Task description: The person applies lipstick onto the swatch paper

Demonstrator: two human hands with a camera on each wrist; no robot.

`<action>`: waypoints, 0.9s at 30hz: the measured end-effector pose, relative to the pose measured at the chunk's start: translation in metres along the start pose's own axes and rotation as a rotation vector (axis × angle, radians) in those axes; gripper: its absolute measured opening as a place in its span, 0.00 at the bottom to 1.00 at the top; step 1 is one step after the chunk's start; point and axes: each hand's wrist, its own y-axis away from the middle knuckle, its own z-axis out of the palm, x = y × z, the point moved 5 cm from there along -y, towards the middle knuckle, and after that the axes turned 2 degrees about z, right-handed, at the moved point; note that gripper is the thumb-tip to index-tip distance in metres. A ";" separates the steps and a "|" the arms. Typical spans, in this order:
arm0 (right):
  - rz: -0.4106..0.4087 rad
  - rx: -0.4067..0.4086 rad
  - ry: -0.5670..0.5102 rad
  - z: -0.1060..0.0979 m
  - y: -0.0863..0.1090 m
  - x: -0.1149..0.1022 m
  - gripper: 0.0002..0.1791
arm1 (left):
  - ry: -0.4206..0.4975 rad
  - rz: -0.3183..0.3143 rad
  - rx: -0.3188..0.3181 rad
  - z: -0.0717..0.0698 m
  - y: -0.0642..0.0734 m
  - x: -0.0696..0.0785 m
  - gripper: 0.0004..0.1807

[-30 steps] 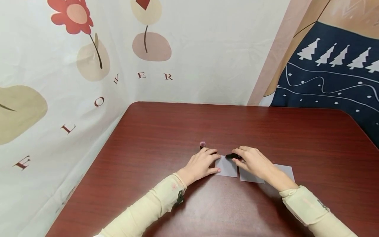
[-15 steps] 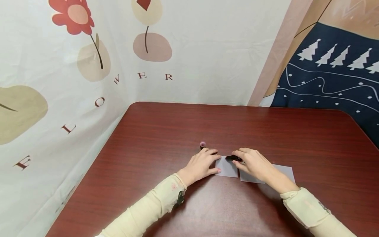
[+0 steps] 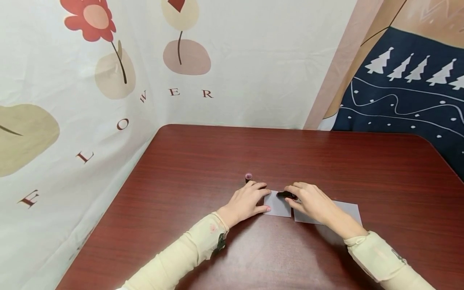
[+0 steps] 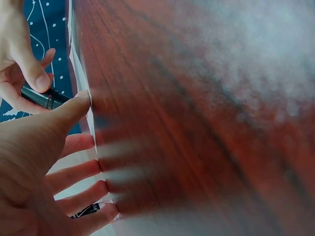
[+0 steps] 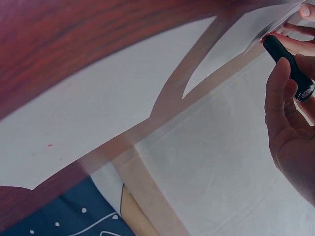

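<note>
A pale sheet of paper (image 3: 279, 206) lies on the table, and my left hand (image 3: 244, 203) rests on its left side with fingers spread. My right hand (image 3: 313, 203) pinches a black lipstick-like tube (image 5: 288, 61) between thumb and fingers. In the head view the tube's left end is over the top part of this sheet; whether it touches the paper I cannot tell. Just beyond the left hand stands a small dark piece with a pinkish round top (image 3: 248, 177). White lettering marks a black item (image 4: 87, 210) behind the left fingers in the left wrist view.
A second pale sheet (image 3: 348, 209) lies under the right hand and wrist, a narrow gap right of the first. Small red specks (image 5: 49, 145) show on it. The reddish-brown table (image 3: 203, 157) meets hanging printed cloth (image 3: 253, 80) at its back and left.
My right hand and the black tube have shifted very slightly toward me. The left hand and both sheets stay where they were.
</note>
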 end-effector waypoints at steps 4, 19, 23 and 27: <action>-0.005 0.006 0.008 0.000 0.001 0.000 0.10 | 0.000 -0.001 0.003 0.000 0.000 0.000 0.27; -0.032 0.028 0.001 -0.001 0.006 -0.006 0.10 | -0.001 -0.009 -0.006 -0.001 0.001 0.001 0.27; -0.035 0.030 0.005 -0.002 0.007 -0.007 0.11 | -0.002 -0.010 0.000 -0.001 0.001 0.001 0.27; -0.030 0.020 -0.003 -0.001 0.007 -0.008 0.11 | 0.000 -0.013 0.005 0.000 0.001 0.001 0.27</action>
